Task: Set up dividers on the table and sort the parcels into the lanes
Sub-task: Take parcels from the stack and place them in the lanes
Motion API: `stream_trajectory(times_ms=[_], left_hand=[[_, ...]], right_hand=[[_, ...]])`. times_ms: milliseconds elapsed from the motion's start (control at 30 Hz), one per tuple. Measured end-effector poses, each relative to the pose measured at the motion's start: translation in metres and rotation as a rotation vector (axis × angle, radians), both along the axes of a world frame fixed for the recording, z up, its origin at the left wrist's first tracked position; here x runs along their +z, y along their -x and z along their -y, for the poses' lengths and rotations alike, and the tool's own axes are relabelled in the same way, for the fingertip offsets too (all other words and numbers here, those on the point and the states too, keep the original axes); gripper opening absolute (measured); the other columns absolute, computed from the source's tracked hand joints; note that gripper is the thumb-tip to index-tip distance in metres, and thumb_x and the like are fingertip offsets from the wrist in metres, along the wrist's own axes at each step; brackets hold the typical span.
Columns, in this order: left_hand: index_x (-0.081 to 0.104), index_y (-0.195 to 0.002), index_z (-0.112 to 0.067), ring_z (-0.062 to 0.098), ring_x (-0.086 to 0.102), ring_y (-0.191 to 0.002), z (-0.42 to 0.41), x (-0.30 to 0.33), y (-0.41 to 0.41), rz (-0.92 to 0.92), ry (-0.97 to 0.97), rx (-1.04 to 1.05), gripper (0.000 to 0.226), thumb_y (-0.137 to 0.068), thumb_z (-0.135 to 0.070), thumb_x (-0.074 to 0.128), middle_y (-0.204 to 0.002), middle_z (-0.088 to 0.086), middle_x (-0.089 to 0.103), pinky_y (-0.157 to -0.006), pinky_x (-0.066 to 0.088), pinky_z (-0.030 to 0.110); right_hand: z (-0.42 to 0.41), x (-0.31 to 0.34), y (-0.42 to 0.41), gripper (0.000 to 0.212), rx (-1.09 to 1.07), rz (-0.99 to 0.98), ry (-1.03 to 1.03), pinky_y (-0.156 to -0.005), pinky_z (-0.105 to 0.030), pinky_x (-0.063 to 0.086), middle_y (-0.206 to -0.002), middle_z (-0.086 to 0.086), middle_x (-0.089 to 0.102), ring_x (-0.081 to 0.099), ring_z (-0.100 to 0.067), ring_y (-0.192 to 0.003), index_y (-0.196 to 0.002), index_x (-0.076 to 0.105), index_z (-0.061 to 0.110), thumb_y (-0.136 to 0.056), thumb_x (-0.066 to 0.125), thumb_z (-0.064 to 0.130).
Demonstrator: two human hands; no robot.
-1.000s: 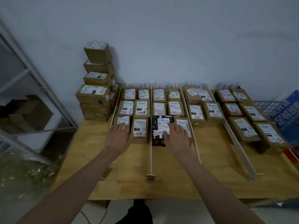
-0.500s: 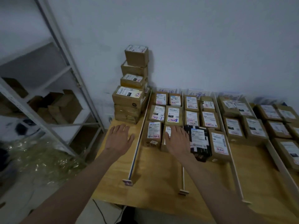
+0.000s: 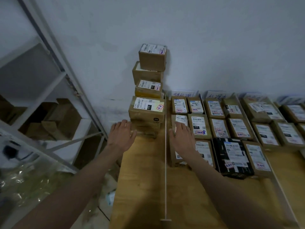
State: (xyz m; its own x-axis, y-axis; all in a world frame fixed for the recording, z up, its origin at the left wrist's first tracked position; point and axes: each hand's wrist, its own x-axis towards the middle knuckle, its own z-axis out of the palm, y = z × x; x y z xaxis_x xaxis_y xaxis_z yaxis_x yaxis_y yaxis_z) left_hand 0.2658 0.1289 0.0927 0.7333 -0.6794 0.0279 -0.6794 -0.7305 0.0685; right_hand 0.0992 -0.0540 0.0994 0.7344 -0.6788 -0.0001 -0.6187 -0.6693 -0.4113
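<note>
A tall stack of brown parcels (image 3: 147, 108) stands at the table's back left corner against the wall. My left hand (image 3: 121, 136) hovers with fingers straight just left of the stack's base, holding nothing. A thin white divider (image 3: 165, 154) runs front to back beside the stack. Right of it, brown labelled parcels (image 3: 198, 123) lie in rows within lanes. My right hand (image 3: 181, 138) is flat above the front parcels of the first lane, fingers extended. A black parcel (image 3: 232, 156) lies in the second lane's front row.
The wooden table (image 3: 142, 187) has bare wood at its front left. A grey metal shelf rack (image 3: 54, 90) with cardboard boxes stands to the left. Crumpled clear plastic lies on the floor at lower left. Another divider (image 3: 280, 187) runs along the right. Paper lane signs lean on the wall.
My view has swung left. Both hands moved left and farther back: the left one from the table edge to the stack's base, the right one from the second column to the first lane.
</note>
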Motion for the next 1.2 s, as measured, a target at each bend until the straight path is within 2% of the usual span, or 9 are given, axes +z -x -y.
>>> stream_trajectory(times_ms=[333,500,600,700,833,967,1067,1133,1200], left_hand=[[0.046,-0.14,-0.012,0.028,0.047,-0.129,0.047,0.002,-0.097,-0.037,0.068,-0.022,0.053,-0.101,-0.047,0.038,-0.141,0.01,0.05,-0.112,0.031,0.043],[0.048,-0.137,-0.011,0.029,0.051,-0.125,0.065,-0.004,-0.125,-0.038,0.058,0.001,0.052,-0.102,-0.047,0.036,-0.137,0.011,0.053,-0.108,0.036,0.044],[0.046,-0.137,-0.01,0.029,0.053,-0.122,0.073,-0.01,-0.136,-0.103,0.042,0.018,0.053,-0.102,-0.048,0.035,-0.134,0.012,0.054,-0.106,0.039,0.043],[0.046,-0.137,-0.01,0.029,0.055,-0.118,0.08,-0.017,-0.136,-0.233,0.042,0.031,0.057,-0.101,-0.052,0.033,-0.131,0.012,0.056,-0.102,0.043,0.044],[0.04,-0.141,-0.01,0.032,0.055,-0.12,0.082,-0.024,-0.126,-0.472,0.244,0.147,0.061,-0.1,-0.054,0.04,-0.135,0.013,0.055,-0.097,0.049,0.046],[0.044,-0.14,-0.012,0.029,0.055,-0.122,0.079,-0.022,-0.118,-0.584,0.498,0.191,0.058,-0.097,-0.05,0.052,-0.137,0.01,0.055,-0.098,0.048,0.043],[0.044,-0.14,-0.013,0.026,0.054,-0.122,0.075,-0.011,-0.117,-0.586,0.602,0.201,0.061,-0.093,-0.049,0.06,-0.136,0.008,0.053,-0.1,0.049,0.042],[0.044,-0.141,-0.013,0.025,0.054,-0.121,0.073,-0.003,-0.117,-0.596,0.607,0.179,0.063,-0.091,-0.046,0.064,-0.134,0.008,0.053,-0.101,0.049,0.044],[0.045,-0.14,-0.014,0.024,0.054,-0.121,0.073,0.005,-0.116,-0.609,0.578,0.121,0.061,-0.091,-0.043,0.066,-0.133,0.008,0.054,-0.1,0.048,0.04]], right_hand=[[0.026,0.001,-0.091,0.044,-0.04,0.016,-0.047,-0.109,-0.044,0.035,-0.142,-0.008,0.05,0.045,-0.028,-0.132,-0.142,0.042,0.014,-0.104,0.036,0.035],[0.04,-0.007,-0.12,0.04,-0.038,0.021,-0.137,-0.1,-0.046,0.045,-0.137,-0.011,0.052,0.05,-0.028,-0.123,-0.139,0.042,0.012,-0.105,0.036,0.031],[0.045,-0.013,-0.133,0.037,-0.053,0.058,-0.23,-0.093,-0.045,0.051,-0.134,-0.009,0.052,0.053,-0.026,-0.116,-0.137,0.041,0.013,-0.105,0.036,0.032],[0.044,-0.018,-0.14,0.039,-0.076,0.107,-0.314,-0.093,-0.044,0.051,-0.134,-0.008,0.052,0.054,-0.025,-0.117,-0.14,0.039,0.012,-0.105,0.038,0.029],[0.043,-0.021,-0.143,0.039,-0.126,0.176,-0.381,-0.096,-0.047,0.051,-0.133,-0.008,0.055,0.054,-0.022,-0.118,-0.141,0.04,0.012,-0.105,0.04,0.026],[0.039,-0.014,-0.139,0.042,-0.208,0.3,-0.469,-0.093,-0.045,0.055,-0.132,-0.007,0.056,0.059,-0.021,-0.116,-0.143,0.04,0.016,-0.103,0.049,0.026],[0.032,-0.005,-0.124,0.061,-0.27,0.374,-0.723,-0.086,-0.042,0.06,-0.132,-0.003,0.058,0.065,-0.018,-0.111,-0.152,0.028,0.018,-0.1,0.055,0.033],[0.028,0.001,-0.113,0.053,-0.264,0.359,-0.919,-0.072,-0.033,0.063,-0.119,-0.003,0.068,0.072,-0.013,-0.094,-0.14,0.043,0.011,-0.097,0.06,0.038],[0.024,0.004,-0.102,0.047,-0.244,0.311,-1.013,-0.072,-0.035,0.063,-0.112,-0.009,0.071,0.073,-0.017,-0.092,-0.124,0.052,0.008,-0.093,0.064,0.041]])
